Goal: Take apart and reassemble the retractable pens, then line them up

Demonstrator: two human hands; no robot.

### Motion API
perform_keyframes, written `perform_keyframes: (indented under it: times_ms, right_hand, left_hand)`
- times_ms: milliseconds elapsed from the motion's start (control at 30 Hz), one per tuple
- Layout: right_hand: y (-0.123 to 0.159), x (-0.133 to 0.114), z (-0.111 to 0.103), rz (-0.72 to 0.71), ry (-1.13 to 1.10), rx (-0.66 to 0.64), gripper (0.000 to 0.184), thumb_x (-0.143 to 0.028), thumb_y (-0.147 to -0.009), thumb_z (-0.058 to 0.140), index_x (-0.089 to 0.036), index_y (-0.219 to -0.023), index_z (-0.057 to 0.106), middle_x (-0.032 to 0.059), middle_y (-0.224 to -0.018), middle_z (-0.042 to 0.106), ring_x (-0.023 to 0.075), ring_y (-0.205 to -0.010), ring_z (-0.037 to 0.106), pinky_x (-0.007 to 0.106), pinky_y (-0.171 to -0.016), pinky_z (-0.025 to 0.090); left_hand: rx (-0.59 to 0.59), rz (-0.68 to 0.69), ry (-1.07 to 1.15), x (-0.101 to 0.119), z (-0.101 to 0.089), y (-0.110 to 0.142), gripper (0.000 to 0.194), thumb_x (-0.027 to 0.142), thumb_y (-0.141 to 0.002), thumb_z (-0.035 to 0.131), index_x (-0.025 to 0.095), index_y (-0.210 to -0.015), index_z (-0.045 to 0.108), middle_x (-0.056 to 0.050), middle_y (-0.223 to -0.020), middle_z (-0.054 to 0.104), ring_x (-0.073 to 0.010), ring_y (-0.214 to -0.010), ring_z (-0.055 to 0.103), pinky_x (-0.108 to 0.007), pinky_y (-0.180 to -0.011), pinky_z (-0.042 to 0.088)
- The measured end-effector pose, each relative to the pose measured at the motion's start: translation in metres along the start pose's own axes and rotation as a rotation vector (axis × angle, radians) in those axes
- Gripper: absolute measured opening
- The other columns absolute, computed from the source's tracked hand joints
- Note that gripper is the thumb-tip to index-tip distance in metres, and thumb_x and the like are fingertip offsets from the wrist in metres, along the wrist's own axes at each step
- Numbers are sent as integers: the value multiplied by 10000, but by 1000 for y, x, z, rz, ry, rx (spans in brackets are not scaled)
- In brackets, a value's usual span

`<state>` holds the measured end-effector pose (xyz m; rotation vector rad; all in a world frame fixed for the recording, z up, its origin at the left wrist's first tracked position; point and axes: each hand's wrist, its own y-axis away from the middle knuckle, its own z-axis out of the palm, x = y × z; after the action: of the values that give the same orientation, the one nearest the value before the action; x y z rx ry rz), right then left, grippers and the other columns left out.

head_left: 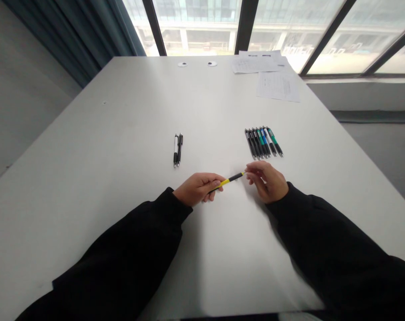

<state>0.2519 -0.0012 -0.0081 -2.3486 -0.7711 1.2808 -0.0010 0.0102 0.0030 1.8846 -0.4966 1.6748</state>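
Observation:
A yellow-and-black pen point(235, 177) lies slantwise in my left hand point(202, 185), whose thumb and fingers are closed round its yellow part. Its black grip points up and to the right, toward my right hand point(267, 178). The fingers of that hand are pinched at the pen's front end, where a thin tip shows. What sits between those fingers is too small and hidden to make out. Beyond my left hand, a white-and-black pen point(176, 149) and a black pen point(180, 149) lie side by side. A row of several pens point(263, 142) lies beyond my right hand.
The white table point(122, 147) stretches to the window. Printed papers point(277, 84) overlap at its far right corner. Two small white ovals with dark spots, a left one point(182, 64) and a right one point(212, 64), are near the far edge. A dark curtain point(98, 35) hangs at the left.

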Motion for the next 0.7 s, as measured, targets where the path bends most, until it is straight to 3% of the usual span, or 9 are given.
perform_keyframes:
  times_ms: [133,267,367,567,700]
  right_hand:
    - [-3,3,0,124,-56,-68,454,-253,-892,590,-180,-1306,419,82,-1112,569,58,-737,571,167,-585,489]
    - [-11,0,2,133,146,-196,266,-327,-828,672,-122,-992,631,55,-894,581,50,-642,484,195,-599,434]
    - [-15,-2,5,182,138,-213,226,-320,-846,639,-100,-796,637,48,-770,562,54,-626,458,202,-592,392]
    - [-13,11,-4,523,-452,-19,324,-399,-829,667,-104,-960,641,18,-666,568,61,-522,488,188,-478,380]
    - [-12,16,-8,574,-622,16,344,-390,-793,722,-107,-973,646,23,-668,600,64,-486,501,182,-428,385]
  left_hand:
    - [6,21,9,-1,0,0,363,397,-929,540,93,-1095,648,-78,-875,644,-56,-498,522,-174,-409,412]
    - [12,31,26,0,1,0,366,397,-924,548,95,-1110,638,-71,-890,636,-55,-500,526,-174,-402,409]
    - [14,20,29,-1,0,1,370,399,-927,549,96,-1120,633,-71,-880,634,-61,-505,533,-177,-401,411]
    - [32,-8,9,-2,-1,2,381,421,-930,546,97,-1109,638,-75,-868,642,-64,-505,535,-180,-408,416]
    - [17,1,10,1,0,2,375,412,-920,558,95,-1104,637,-70,-873,640,-62,-501,530,-183,-408,418]
